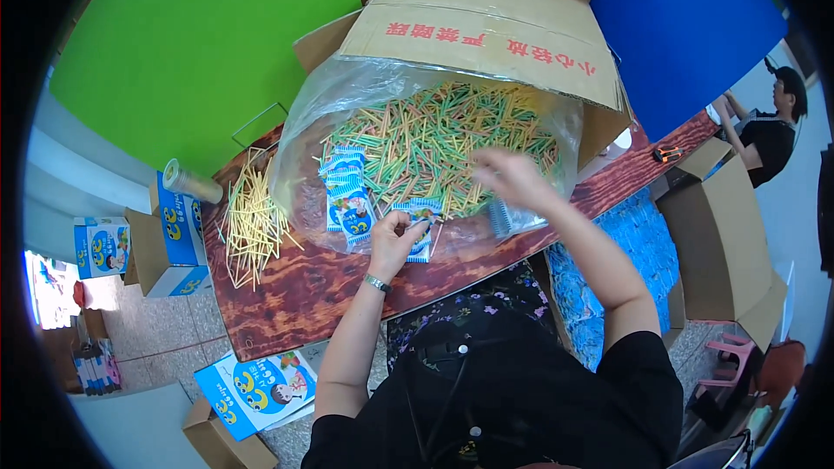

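My left hand [395,239] grips a small blue printed packet [420,227] upright on the wooden table [295,295]. My right hand [512,178], blurred, reaches over a heap of green, yellow and orange thin sticks [434,143] lying in a clear plastic bag [304,122] that spills from a tipped cardboard box [486,26]. Whether it holds sticks I cannot tell. A stack of more blue packets [346,187] lies left of my left hand. A bundle of grey-blue sticks [502,217] sits under my right wrist.
A loose pile of yellow sticks [250,221] lies at the table's left end beside a clear cup [187,181]. Blue printed cartons [178,230] stand on the floor at left. A box of blue packets [634,252] sits at right. Another person [769,130] sits far right.
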The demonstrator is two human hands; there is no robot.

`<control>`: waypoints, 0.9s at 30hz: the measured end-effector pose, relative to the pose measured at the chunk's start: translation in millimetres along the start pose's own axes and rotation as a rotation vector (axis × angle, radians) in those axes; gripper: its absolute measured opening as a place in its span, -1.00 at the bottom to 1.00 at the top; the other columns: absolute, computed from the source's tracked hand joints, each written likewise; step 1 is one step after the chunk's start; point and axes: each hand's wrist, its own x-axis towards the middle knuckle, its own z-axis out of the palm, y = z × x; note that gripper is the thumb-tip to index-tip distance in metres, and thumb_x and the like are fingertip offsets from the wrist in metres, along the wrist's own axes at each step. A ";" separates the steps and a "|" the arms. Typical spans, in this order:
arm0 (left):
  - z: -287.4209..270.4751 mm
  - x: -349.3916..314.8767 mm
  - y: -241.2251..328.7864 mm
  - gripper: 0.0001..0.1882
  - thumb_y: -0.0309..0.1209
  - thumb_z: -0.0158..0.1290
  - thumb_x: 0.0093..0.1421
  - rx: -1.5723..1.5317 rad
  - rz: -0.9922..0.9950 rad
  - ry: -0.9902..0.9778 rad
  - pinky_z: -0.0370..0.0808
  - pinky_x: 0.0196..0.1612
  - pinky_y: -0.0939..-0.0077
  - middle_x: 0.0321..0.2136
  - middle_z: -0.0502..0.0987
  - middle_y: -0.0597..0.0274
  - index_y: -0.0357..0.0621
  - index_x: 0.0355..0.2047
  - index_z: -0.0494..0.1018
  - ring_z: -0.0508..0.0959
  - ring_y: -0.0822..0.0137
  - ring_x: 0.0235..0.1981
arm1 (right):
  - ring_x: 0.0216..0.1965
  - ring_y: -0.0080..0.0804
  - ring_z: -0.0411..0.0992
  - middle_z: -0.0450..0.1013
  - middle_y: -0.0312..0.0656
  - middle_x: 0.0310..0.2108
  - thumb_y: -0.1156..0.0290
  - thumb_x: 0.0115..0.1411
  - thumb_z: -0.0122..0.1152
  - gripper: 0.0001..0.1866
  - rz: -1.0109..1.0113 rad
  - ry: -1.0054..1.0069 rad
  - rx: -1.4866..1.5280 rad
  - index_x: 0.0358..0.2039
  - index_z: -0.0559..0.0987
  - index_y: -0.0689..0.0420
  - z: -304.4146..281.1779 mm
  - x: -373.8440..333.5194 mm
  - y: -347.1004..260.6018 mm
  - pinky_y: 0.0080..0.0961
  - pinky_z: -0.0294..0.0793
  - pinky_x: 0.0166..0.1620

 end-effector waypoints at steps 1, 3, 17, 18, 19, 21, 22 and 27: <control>-0.7 -0.2 1.9 -0.70 -0.42 0.27 0.06 -0.032 -0.005 -0.016 0.15 -0.57 0.71 -0.61 0.25 0.53 -0.15 -0.59 0.32 0.20 0.67 -0.58 | -0.23 -0.01 0.50 0.51 0.00 -0.25 0.35 0.17 0.14 -0.70 0.094 0.044 -0.208 -0.10 0.52 0.18 -13.8 -0.2 29.3 -0.24 0.50 -0.16; -3.1 -2.3 -7.8 -0.70 -0.42 0.27 0.06 -0.010 0.025 -0.006 0.15 -0.57 0.71 -0.61 0.24 0.53 -0.14 -0.59 0.31 0.19 0.66 -0.58 | -0.21 0.04 0.49 0.51 0.05 -0.23 0.24 0.19 0.13 -0.66 0.437 -0.061 -0.538 -0.13 0.52 0.21 -32.4 4.3 60.4 -0.18 0.48 -0.12; -6.5 -2.4 -9.6 -0.71 -0.41 0.26 0.08 -0.009 0.009 0.022 0.14 -0.56 0.68 -0.61 0.23 0.52 -0.16 -0.57 0.33 0.18 0.64 -0.57 | -0.06 -0.08 0.46 0.48 0.10 -0.13 -0.06 -0.10 0.37 -0.24 0.466 0.098 -0.065 -0.03 0.45 0.28 3.0 6.8 97.7 -0.33 0.44 -0.03; -5.4 -1.0 -15.4 -0.71 -0.41 0.26 0.08 -0.007 0.029 0.018 0.14 -0.56 0.68 -0.61 0.23 0.52 -0.16 -0.57 0.33 0.18 0.64 -0.58 | -0.05 -0.09 0.45 0.47 0.11 -0.11 -0.03 -0.11 0.39 -0.23 0.498 0.012 -0.114 0.01 0.43 0.27 3.6 11.4 102.0 -0.34 0.43 -0.02; -6.3 1.1 -15.3 -0.72 -0.41 0.26 0.08 -0.003 0.049 0.012 0.14 -0.57 0.69 -0.61 0.23 0.53 -0.16 -0.57 0.33 0.18 0.64 -0.58 | -0.03 -0.10 0.45 0.47 0.12 -0.09 0.01 -0.12 0.40 -0.21 0.530 -0.072 -0.161 0.04 0.41 0.26 4.5 15.3 102.1 -0.35 0.42 -0.01; -4.3 -0.2 -14.4 -0.71 -0.41 0.26 0.08 -0.003 0.037 0.012 0.14 -0.57 0.69 -0.62 0.23 0.52 -0.16 -0.57 0.33 0.18 0.64 -0.58 | -0.04 -0.09 0.45 0.45 0.13 -0.08 0.01 -0.12 0.40 -0.20 0.503 -0.098 -0.180 0.05 0.40 0.26 -1.2 11.5 103.1 -0.34 0.43 -0.02; -3.9 -0.6 -11.5 -0.71 -0.41 0.26 0.08 -0.005 0.024 0.017 0.14 -0.57 0.69 -0.62 0.23 0.52 -0.16 -0.57 0.33 0.18 0.64 -0.58 | -0.05 -0.08 0.45 0.44 0.13 -0.06 0.01 -0.12 0.40 -0.18 0.471 -0.127 -0.201 0.07 0.39 0.27 -5.8 11.3 99.9 -0.33 0.43 -0.03; -6.1 -0.3 -11.8 -0.71 -0.41 0.26 0.07 0.011 0.045 0.021 0.14 -0.57 0.68 -0.62 0.22 0.51 -0.17 -0.57 0.33 0.18 0.64 -0.58 | 0.10 0.00 0.30 0.35 0.16 0.03 -0.01 -0.20 0.41 -0.16 0.443 -0.168 0.018 0.03 0.40 0.27 -13.6 -0.2 91.9 -0.23 0.31 0.12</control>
